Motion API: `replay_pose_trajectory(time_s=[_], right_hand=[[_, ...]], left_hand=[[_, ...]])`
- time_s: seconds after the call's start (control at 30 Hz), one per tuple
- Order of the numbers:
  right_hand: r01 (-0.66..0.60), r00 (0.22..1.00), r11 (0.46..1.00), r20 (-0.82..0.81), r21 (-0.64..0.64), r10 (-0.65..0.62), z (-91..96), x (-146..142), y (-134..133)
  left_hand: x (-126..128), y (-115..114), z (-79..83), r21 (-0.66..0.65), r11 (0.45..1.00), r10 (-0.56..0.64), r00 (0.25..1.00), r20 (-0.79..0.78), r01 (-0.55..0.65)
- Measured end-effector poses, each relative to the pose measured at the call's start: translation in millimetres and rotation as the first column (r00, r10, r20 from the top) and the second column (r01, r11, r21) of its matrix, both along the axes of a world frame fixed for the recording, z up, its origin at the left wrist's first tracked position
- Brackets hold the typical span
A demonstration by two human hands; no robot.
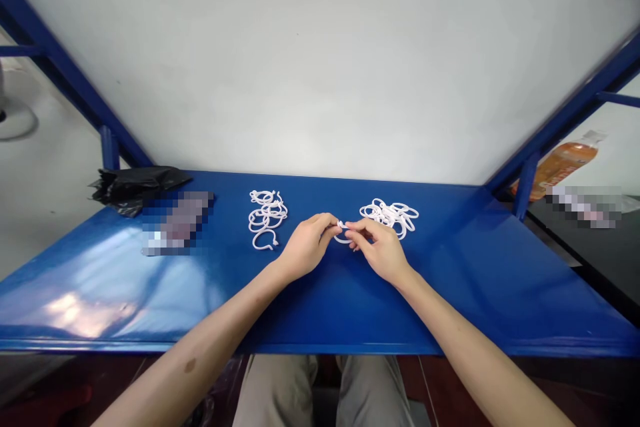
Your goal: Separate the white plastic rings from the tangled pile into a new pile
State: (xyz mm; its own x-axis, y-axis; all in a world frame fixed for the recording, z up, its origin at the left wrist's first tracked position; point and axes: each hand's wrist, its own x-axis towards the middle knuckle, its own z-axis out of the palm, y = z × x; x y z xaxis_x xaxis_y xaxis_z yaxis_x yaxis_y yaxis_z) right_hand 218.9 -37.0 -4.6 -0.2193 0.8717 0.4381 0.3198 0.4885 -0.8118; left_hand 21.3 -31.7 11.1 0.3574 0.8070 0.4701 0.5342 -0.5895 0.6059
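Observation:
Both hands meet above the middle of a blue table [340, 307], pinching one white plastic ring [342, 240] between them. My left hand [311, 243] grips the ring's small end piece with thumb and forefinger. My right hand [377, 247] pinches it from the other side, fingers curled. Part of the ring's curve hangs below the fingertips; whether its ends are joined is hidden. Left of my hands lies a loose group of white rings [269, 216], the nearest with a gap in its loop. A denser pile of white rings [395, 211] lies just beyond my right hand.
A crumpled black plastic bag [140, 183] and a blurred-out flat dark object [185, 220] lie at the left. A white wall [320, 67] rises behind the table, framed by blue metal bars [565, 113]. Off to the right, a bottle with orange liquid [570, 163] stands tilted on a dark surface.

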Motion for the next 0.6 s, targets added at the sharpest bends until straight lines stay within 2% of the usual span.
replay_pose_trajectory(time_s=[0.13, 0.27, 0.4, 0.47, 0.53, 0.6], right_hand=[[-0.036, 0.999, 0.999, 0.004, 0.013, 0.036, -0.4, 0, -3], [-0.054, 0.993, 0.995, 0.108, 0.088, 0.044, 3.4, 2, -6], [0.015, 0.978, 0.972, 0.197, 0.234, -0.063, 9.3, 4, -1], [0.115, 0.957, 0.941, 0.22, 0.319, -0.191, 12.5, 9, 4], [0.255, 0.91, 0.89, 0.217, 0.377, -0.353, 14.8, 19, 11], [0.379, 0.848, 0.831, 0.207, 0.407, -0.488, 15.7, 32, 17]], left_hand=[[1, -4, -5.3, 0.055, 0.998, 0.0, 0.998, -0.069, 0.004], [3, -6, -5.3, 0.079, 0.997, -0.003, 0.985, -0.17, 0.017], [2, -1, 0.4, 0.147, 0.989, 0.031, 0.95, -0.312, 0.016], [-6, 5, 3.9, 0.202, 0.979, 0.111, 0.919, -0.378, -0.034], [-19, 12, 6.7, 0.25, 0.949, 0.283, 0.869, -0.407, -0.192], [-36, 18, 8.0, 0.292, 0.882, 0.469, 0.755, -0.457, -0.37]])
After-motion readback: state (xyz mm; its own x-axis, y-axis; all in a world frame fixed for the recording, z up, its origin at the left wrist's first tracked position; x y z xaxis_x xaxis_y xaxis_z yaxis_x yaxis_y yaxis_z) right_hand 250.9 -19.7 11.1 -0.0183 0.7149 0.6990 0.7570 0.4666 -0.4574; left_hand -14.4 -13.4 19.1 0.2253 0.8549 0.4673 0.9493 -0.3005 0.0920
